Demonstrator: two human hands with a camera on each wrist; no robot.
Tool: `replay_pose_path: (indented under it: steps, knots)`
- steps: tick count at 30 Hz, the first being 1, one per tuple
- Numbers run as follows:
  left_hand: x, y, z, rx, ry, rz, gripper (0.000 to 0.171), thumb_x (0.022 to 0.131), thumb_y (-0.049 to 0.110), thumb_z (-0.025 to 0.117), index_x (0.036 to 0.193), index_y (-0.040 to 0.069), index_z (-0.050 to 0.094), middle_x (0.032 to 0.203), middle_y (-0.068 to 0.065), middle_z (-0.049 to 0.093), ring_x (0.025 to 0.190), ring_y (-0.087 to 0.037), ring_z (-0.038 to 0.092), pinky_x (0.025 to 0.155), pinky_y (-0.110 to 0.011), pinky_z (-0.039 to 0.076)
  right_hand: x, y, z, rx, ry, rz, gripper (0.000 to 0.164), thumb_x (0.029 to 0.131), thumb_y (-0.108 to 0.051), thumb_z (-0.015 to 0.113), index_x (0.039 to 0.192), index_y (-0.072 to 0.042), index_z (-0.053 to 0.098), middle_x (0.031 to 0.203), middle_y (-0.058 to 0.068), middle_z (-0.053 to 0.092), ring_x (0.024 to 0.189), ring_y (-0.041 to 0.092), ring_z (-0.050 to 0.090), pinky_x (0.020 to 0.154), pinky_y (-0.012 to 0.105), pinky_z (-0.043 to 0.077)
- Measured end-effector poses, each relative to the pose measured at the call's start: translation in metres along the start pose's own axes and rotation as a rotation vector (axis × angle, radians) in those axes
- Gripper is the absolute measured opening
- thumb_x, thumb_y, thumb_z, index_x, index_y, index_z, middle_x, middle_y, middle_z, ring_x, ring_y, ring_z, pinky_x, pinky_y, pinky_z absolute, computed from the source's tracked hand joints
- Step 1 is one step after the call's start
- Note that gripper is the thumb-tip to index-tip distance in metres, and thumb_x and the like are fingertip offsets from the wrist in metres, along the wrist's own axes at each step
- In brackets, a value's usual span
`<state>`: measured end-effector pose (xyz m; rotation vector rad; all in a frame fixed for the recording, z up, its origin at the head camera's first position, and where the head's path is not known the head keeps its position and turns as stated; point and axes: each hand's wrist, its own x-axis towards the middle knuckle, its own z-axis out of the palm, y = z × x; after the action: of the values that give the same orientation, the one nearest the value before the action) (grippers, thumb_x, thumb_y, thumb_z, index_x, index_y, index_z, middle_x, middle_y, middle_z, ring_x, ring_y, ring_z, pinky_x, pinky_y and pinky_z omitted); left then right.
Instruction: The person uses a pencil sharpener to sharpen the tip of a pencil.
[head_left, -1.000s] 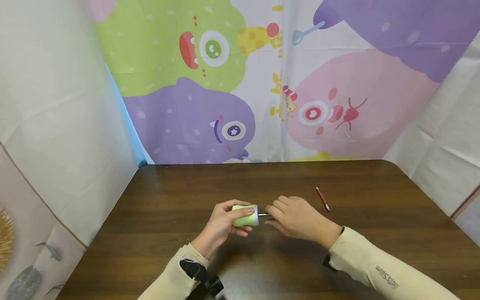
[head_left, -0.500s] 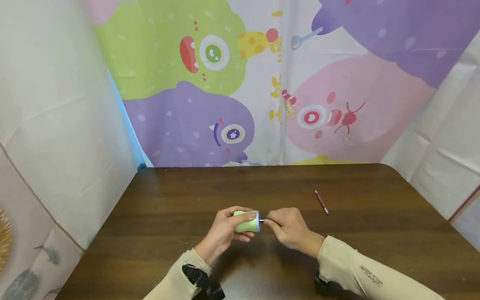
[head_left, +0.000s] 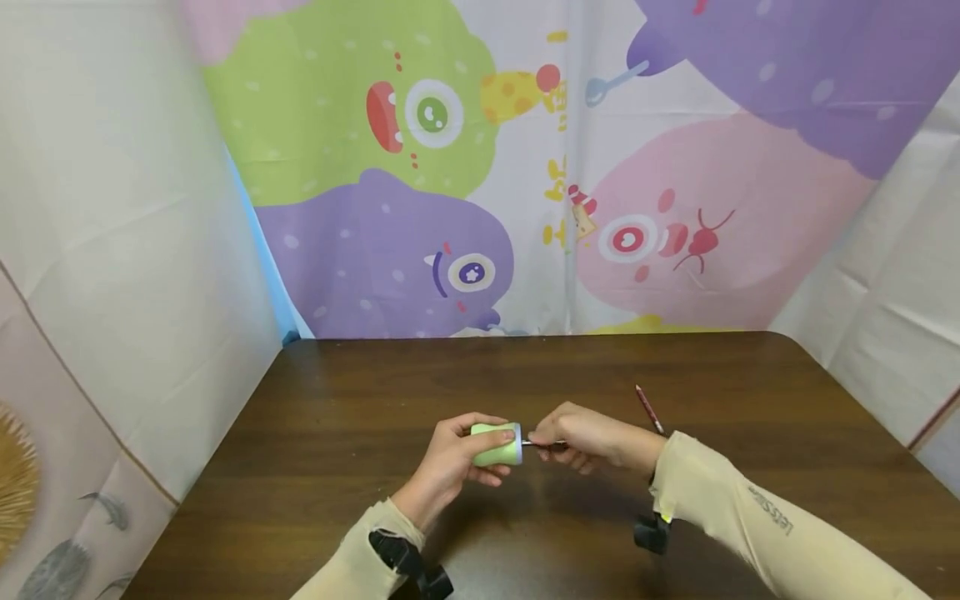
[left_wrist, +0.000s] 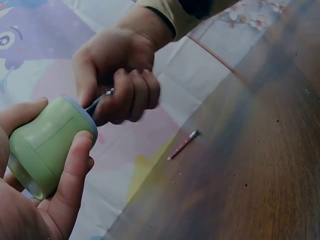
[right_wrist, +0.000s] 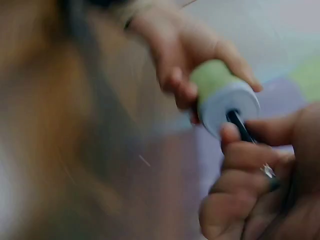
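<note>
My left hand (head_left: 446, 462) grips a light green, cup-shaped pencil sharpener (head_left: 491, 447), its lavender end turned toward the right hand. Into a hole in that end runs a slim dark pencil (right_wrist: 239, 125), marked with something silvery farther along. Thumb and curled fingers of my right hand (head_left: 588, 435) pinch this pencil close to the sharpener (left_wrist: 52, 140); the inserted end is hidden inside. Both hands are above the brown table, near its middle.
A dark red pencil (head_left: 649, 408) lies on the wooden table (head_left: 360, 392) behind the right wrist, whose forearm partly covers its near end. A cartoon-print curtain (head_left: 540, 292) hangs along the table's back edge, with pale cloth at both sides.
My right hand has rolled at the wrist, first one way and then back, while keeping to the pencil. The left hand and the sharpener have stayed nearly in place.
</note>
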<state>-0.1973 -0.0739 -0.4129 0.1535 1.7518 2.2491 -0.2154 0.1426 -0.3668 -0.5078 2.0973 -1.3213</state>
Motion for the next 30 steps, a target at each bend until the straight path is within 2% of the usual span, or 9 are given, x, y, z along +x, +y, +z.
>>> replay_pose_path:
  steps: [4, 9, 11, 14, 18, 19, 21, 27, 30]
  knots:
    - [0.001, 0.001, 0.000, -0.011, -0.014, -0.002, 0.025, 0.085, 0.008, 0.076, 0.108, -0.002, 0.071, 0.082, -0.015, 0.066, 0.053, -0.017, 0.068, 0.046, -0.026, 0.059, -0.012, 0.001, -0.005, -0.648, 0.216, -0.470, 0.021, 0.093, -0.026, 0.070, 0.091, -0.005, 0.067, 0.064, -0.007, 0.057, 0.052, 0.004, 0.050, 0.044, 0.020, 0.044]
    - [0.001, 0.002, 0.001, -0.026, -0.026, 0.003, 0.024, 0.086, 0.008, 0.074, 0.108, -0.001, 0.070, 0.081, -0.014, 0.065, 0.053, -0.017, 0.067, 0.045, -0.026, 0.058, -0.012, 0.016, -0.009, -1.301, 0.474, -1.093, 0.025, 0.105, -0.026, 0.053, 0.093, -0.006, 0.061, 0.076, -0.003, 0.058, 0.062, 0.007, 0.053, 0.049, 0.019, 0.048]
    - [0.001, 0.001, 0.001, -0.037, -0.025, -0.005, 0.025, 0.086, 0.008, 0.074, 0.108, -0.002, 0.070, 0.080, -0.013, 0.065, 0.053, -0.017, 0.067, 0.045, -0.025, 0.058, -0.007, 0.023, -0.008, -1.416, 0.526, -1.218, 0.032, 0.109, -0.024, 0.040, 0.093, -0.004, 0.060, 0.077, -0.001, 0.054, 0.063, 0.010, 0.050, 0.047, 0.019, 0.046]
    - [0.000, 0.001, 0.003, -0.067, -0.014, -0.024, 0.024, 0.086, 0.008, 0.073, 0.108, -0.002, 0.069, 0.078, -0.013, 0.066, 0.052, -0.017, 0.067, 0.044, -0.025, 0.058, 0.002, 0.032, -0.006, -1.479, 0.596, -1.328, 0.026, 0.107, -0.015, 0.043, 0.093, -0.001, 0.061, 0.077, 0.001, 0.053, 0.062, 0.012, 0.046, 0.046, 0.020, 0.044]
    - [-0.003, 0.002, 0.006, -0.094, 0.000, -0.013, 0.022, 0.085, 0.007, 0.073, 0.105, -0.001, 0.069, 0.075, -0.013, 0.065, 0.051, -0.017, 0.066, 0.044, -0.024, 0.057, 0.013, 0.042, -0.001, -1.343, 0.689, -1.404, 0.023, 0.104, -0.010, 0.045, 0.088, -0.001, 0.059, 0.072, 0.003, 0.051, 0.057, 0.014, 0.045, 0.042, 0.021, 0.042]
    - [-0.004, 0.002, 0.007, -0.094, 0.007, 0.001, 0.022, 0.084, 0.006, 0.074, 0.104, -0.002, 0.070, 0.074, -0.013, 0.065, 0.050, -0.017, 0.066, 0.044, -0.024, 0.057, 0.015, 0.043, 0.002, -1.272, 0.690, -1.382, 0.024, 0.104, -0.010, 0.044, 0.087, -0.001, 0.058, 0.071, 0.002, 0.052, 0.056, 0.013, 0.046, 0.042, 0.021, 0.043]
    - [-0.004, 0.001, 0.007, -0.088, 0.025, 0.026, 0.021, 0.083, 0.005, 0.075, 0.103, -0.002, 0.071, 0.074, -0.013, 0.064, 0.050, -0.017, 0.066, 0.044, -0.024, 0.057, 0.013, 0.042, 0.011, -1.053, 0.620, -1.203, 0.023, 0.102, -0.008, 0.048, 0.081, -0.005, 0.057, 0.066, -0.002, 0.050, 0.053, 0.008, 0.044, 0.041, 0.018, 0.040]
    - [-0.002, -0.002, 0.005, -0.058, 0.024, 0.024, 0.021, 0.083, 0.002, 0.075, 0.102, -0.006, 0.071, 0.073, -0.013, 0.064, 0.049, -0.018, 0.066, 0.043, -0.024, 0.057, -0.002, 0.017, 0.018, 0.086, 0.140, -0.163, 0.031, 0.095, -0.011, 0.051, 0.064, -0.008, 0.051, 0.051, -0.011, 0.029, 0.044, 0.003, 0.023, 0.039, 0.017, 0.016]
    - [-0.003, -0.002, 0.005, -0.041, -0.006, 0.041, 0.026, 0.082, 0.001, 0.075, 0.105, -0.009, 0.069, 0.074, -0.014, 0.065, 0.049, -0.019, 0.066, 0.042, -0.024, 0.056, -0.006, 0.008, 0.010, 0.363, -0.028, 0.123, 0.032, 0.097, -0.015, 0.044, 0.067, -0.010, 0.048, 0.049, -0.010, 0.022, 0.043, 0.005, 0.017, 0.042, 0.019, 0.009]
